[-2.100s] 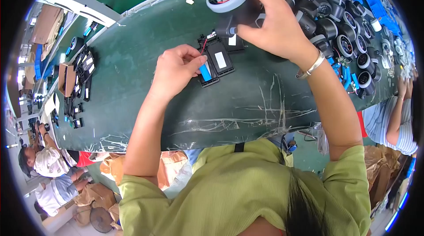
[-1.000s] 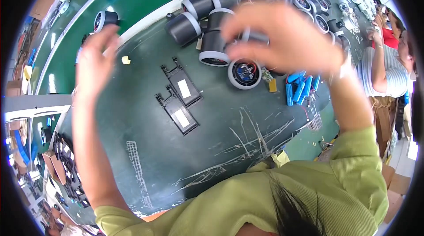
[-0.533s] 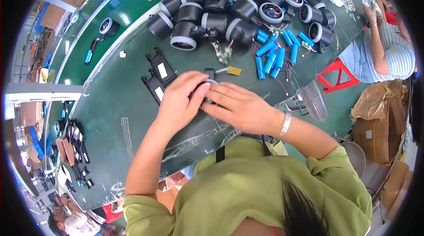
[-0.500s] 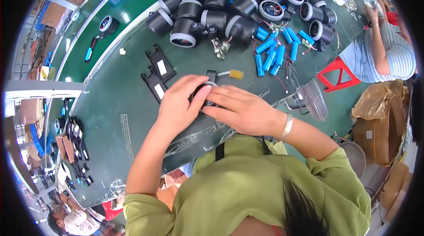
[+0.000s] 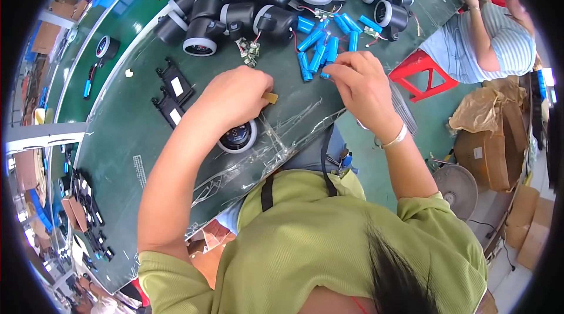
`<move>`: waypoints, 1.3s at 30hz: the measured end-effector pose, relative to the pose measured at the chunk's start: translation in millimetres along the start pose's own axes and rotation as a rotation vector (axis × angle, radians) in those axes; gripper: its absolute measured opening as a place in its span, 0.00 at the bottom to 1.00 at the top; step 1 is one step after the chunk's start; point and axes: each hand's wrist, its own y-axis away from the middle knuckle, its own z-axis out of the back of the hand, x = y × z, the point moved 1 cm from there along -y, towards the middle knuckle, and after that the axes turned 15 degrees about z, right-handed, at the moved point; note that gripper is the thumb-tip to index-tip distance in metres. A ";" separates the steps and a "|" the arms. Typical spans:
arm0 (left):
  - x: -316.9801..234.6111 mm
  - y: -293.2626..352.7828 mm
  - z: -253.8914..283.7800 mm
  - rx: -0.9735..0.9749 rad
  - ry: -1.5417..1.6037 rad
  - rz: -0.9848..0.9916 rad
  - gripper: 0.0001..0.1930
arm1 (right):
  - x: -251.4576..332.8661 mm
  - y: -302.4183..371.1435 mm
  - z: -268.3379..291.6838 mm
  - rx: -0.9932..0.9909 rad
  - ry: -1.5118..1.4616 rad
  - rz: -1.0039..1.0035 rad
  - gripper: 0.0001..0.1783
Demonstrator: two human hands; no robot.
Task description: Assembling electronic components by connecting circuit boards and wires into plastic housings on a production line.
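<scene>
My left hand [image 5: 238,96] is closed, fingers curled around a lead with a yellow taped end [image 5: 270,97] that pokes out beside the fingertips. Beneath that wrist lies a round black housing [image 5: 238,137] with a grey rim, its face turned up, partly covered by the hand. My right hand [image 5: 367,90] reaches to the near edge of a heap of blue cylindrical batteries [image 5: 333,49]. Its thumb and fingertips pinch the end of one blue battery [image 5: 325,75]; most of that one is hidden.
Many similar black housings [image 5: 241,14] are heaped at the back of the green table [image 5: 170,179]. Two flat black plastic parts [image 5: 173,93] lie left of my left hand. A red stool [image 5: 423,76] and a seated person [image 5: 482,37] are at the right, with cardboard boxes [image 5: 487,155] nearer.
Both hands were together on the round housing. The right hand has left it and moved right to the batteries; the left has shifted onto the yellow-taped lead. The whole view has shifted somewhat.
</scene>
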 end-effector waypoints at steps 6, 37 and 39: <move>21.0 45.3 -20.9 -0.311 0.260 -0.017 0.09 | -18.8 8.5 1.0 -0.047 0.012 -0.038 0.06; 32.3 89.6 -60.5 -0.405 1.675 -0.002 0.13 | 77.7 -64.5 -41.6 0.136 -1.050 -0.249 0.06; 31.9 90.0 -61.5 -0.441 1.650 -0.031 0.13 | 78.6 -64.4 -42.6 0.109 -0.914 -0.158 0.05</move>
